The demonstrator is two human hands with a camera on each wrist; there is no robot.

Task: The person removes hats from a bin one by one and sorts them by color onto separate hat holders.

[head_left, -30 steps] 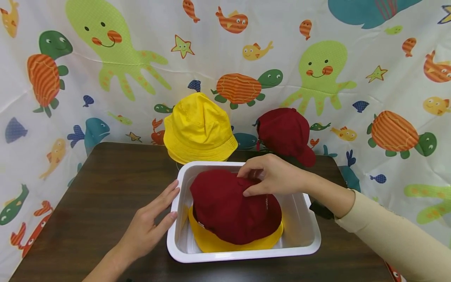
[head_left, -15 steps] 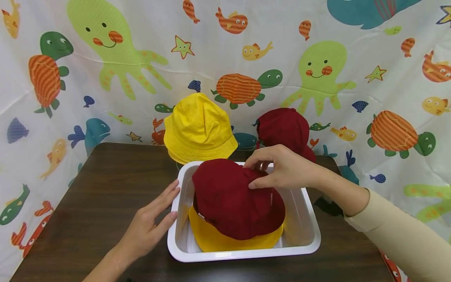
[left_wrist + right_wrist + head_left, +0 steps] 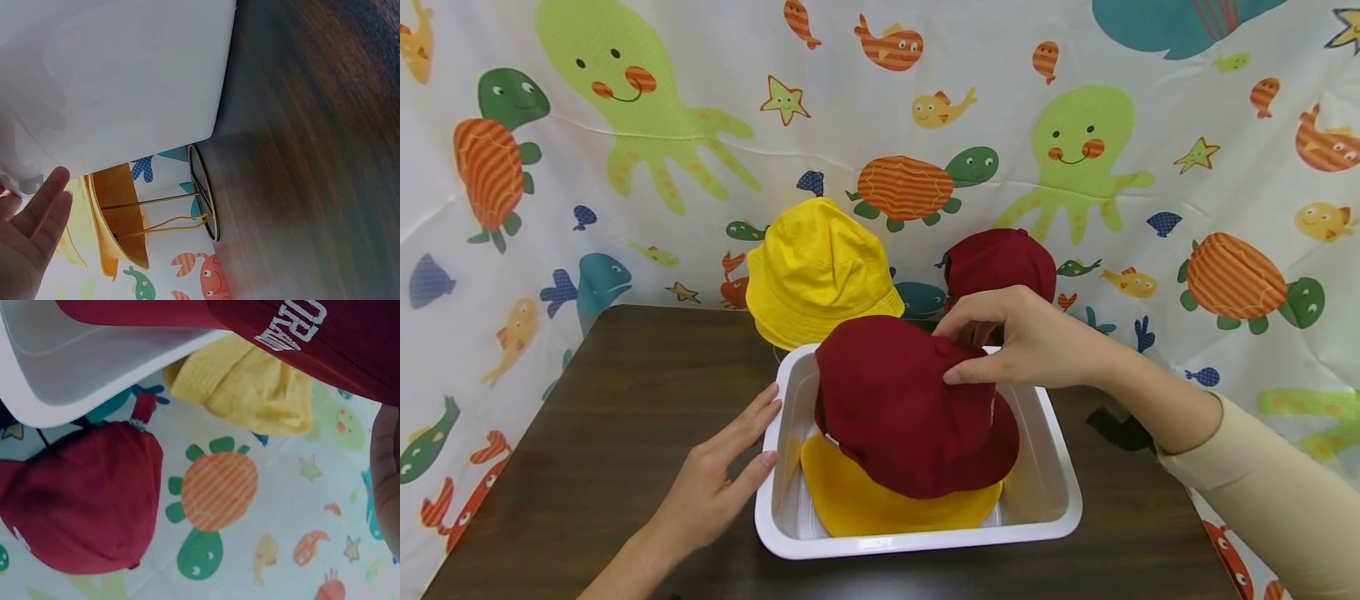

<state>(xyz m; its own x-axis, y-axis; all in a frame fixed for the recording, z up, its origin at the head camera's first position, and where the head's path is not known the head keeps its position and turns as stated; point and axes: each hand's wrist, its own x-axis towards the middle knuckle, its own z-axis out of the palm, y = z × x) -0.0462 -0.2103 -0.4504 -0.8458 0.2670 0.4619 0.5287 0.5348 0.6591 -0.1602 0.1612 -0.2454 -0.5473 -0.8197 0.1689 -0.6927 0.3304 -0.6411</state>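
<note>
Pinching a fold of cloth at the top of a dark red baseball cap (image 3: 898, 408), a person's right hand (image 3: 1037, 337) reaches in from the right, thumb on the near side and curled fingers on the far side of the crown. The cap is above a white plastic tub (image 3: 925, 543), overlapping its far rim in the head view, with a small white label (image 3: 832, 439) at its left edge and white lettering (image 3: 299, 322) visible from the right wrist. Beneath it, a yellow hat (image 3: 887, 512) lies in the tub, mostly covered; whether the two touch cannot be told. At left, the person's left hand (image 3: 715, 479) has its fingers extended and parted, gripping nothing, with fingertips against the tub's left side. Beyond the tub's far rim, a yellow bucket hat (image 3: 823, 275) sits on a wire stand (image 3: 150, 201), seen from the left wrist. Farther right, a second dark red cap (image 3: 1000, 258) is partly hidden behind the right hand. The tub rests on a dark wood-grain table (image 3: 625, 400) before a white curtain (image 3: 700, 50) printed with turtles, octopuses and fish, and a cream sleeve (image 3: 1262, 475) covers the right forearm
</note>
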